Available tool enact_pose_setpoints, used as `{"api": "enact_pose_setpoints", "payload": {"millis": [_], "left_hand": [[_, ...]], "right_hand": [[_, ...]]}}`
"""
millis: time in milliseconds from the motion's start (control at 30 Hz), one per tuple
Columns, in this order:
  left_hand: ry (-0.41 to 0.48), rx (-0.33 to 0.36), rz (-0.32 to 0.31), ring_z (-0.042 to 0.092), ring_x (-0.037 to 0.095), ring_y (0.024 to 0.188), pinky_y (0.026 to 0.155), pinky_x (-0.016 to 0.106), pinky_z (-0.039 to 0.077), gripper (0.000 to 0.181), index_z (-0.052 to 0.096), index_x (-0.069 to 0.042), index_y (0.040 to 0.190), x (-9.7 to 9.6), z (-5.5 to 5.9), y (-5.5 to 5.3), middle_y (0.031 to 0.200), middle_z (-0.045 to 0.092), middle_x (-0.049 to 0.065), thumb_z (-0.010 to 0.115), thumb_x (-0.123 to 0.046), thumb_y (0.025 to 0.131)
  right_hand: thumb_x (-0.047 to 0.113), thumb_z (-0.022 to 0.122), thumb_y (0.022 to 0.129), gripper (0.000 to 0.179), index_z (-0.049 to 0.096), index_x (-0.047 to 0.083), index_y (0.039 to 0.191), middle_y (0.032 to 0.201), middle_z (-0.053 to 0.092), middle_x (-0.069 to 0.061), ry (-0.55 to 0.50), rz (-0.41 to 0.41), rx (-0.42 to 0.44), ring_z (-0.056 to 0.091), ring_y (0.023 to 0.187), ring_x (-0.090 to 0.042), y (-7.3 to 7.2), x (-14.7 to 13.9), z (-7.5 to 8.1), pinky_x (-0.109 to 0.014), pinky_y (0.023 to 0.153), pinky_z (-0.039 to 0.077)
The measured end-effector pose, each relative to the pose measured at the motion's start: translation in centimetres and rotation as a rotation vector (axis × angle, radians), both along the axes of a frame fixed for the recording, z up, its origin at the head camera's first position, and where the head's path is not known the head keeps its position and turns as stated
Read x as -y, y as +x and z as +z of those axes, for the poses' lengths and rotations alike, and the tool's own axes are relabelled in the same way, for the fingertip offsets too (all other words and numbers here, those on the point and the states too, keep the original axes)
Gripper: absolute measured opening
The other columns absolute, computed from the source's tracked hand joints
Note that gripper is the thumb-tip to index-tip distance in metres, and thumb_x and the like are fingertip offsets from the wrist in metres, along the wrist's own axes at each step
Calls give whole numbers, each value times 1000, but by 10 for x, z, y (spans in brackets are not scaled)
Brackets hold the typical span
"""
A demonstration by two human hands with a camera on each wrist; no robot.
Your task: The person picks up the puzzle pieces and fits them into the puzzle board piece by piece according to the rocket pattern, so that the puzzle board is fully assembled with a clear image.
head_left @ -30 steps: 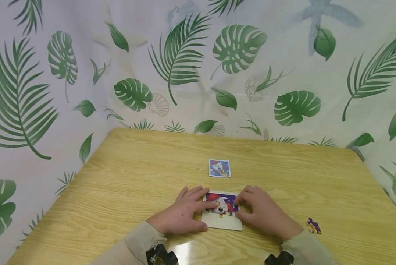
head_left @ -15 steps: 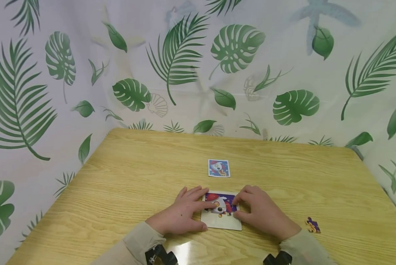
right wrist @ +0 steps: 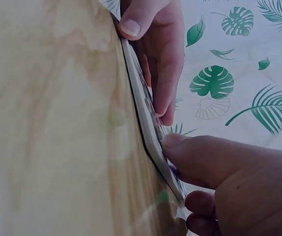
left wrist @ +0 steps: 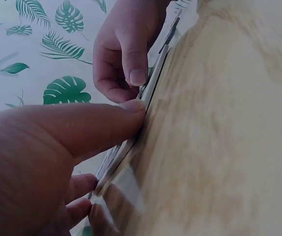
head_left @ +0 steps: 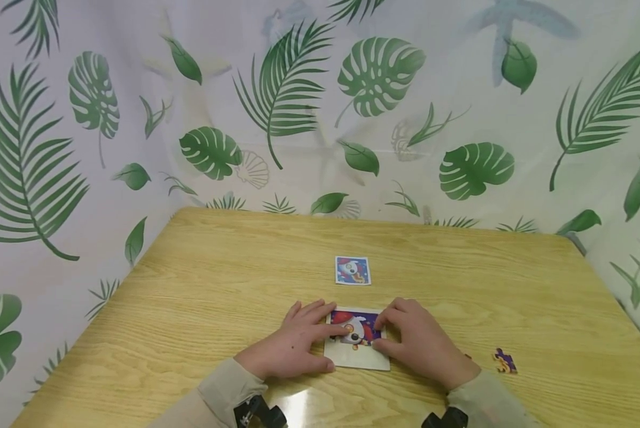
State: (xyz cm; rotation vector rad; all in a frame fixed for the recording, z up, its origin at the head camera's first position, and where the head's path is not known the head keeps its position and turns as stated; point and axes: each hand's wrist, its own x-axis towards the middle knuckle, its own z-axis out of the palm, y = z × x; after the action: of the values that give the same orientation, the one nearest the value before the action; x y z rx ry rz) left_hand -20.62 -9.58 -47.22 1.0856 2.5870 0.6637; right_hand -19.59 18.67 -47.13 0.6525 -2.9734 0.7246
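A jigsaw board lies on the table, its far half filled with a picture of a white dog-like figure on purple, its near half pale and bare. My left hand rests along its left side, fingers spread and fairly straight, the index fingertip on the picture. In the left wrist view, the left thumb touches the board's edge. At the picture's right side, my right hand pinches a purple puzzle piece between thumb and curled index finger; those fingers partly hide it.
A loose purple and yellow puzzle piece lies right of the right wrist. A small reddish bit peeks from behind that wrist. Beyond the board lies a square picture card. Leaf-printed cloth hangs behind the wooden table.
The right hand has shifted slightly left, its thumb now closer to the picture's lower edge. A reddish bit has come into sight by the right wrist. The left hand stays put.
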Motion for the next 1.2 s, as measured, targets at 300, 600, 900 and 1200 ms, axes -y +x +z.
{"api": "enact_pose_setpoints", "payload": {"millis": [300,600,900,1200], "left_hand": [[-9,-7,0,9,25,154,119,61,-2,64,49,-40,150,0,1,0,168,17,1,70,-46,90],[0,-1,-6,10,26,154,119,61,-2,63,50,-39,150,0,0,-1,168,18,1,71,-45,90],[19,-2,-6,8,30,154,117,65,-2,63,50,-41,149,-6,4,5,168,15,7,70,-49,90],[-42,-52,-47,8,31,154,116,68,1,57,48,-44,150,-15,5,9,168,18,4,61,-55,96]], "right_hand": [[41,79,87,27,74,40,114,104,50,14,0,90,10,46,99,-13,1,-8,-1,-41,87,44],[43,73,92,25,76,39,117,103,48,13,-23,159,-9,41,94,-13,1,-11,1,-36,81,39],[33,75,92,22,76,36,114,103,49,14,-37,122,-32,44,97,-13,3,-8,-1,-38,84,41],[31,78,90,19,74,34,108,108,54,15,-72,59,38,49,106,-14,2,-11,-4,-46,95,46]]}}
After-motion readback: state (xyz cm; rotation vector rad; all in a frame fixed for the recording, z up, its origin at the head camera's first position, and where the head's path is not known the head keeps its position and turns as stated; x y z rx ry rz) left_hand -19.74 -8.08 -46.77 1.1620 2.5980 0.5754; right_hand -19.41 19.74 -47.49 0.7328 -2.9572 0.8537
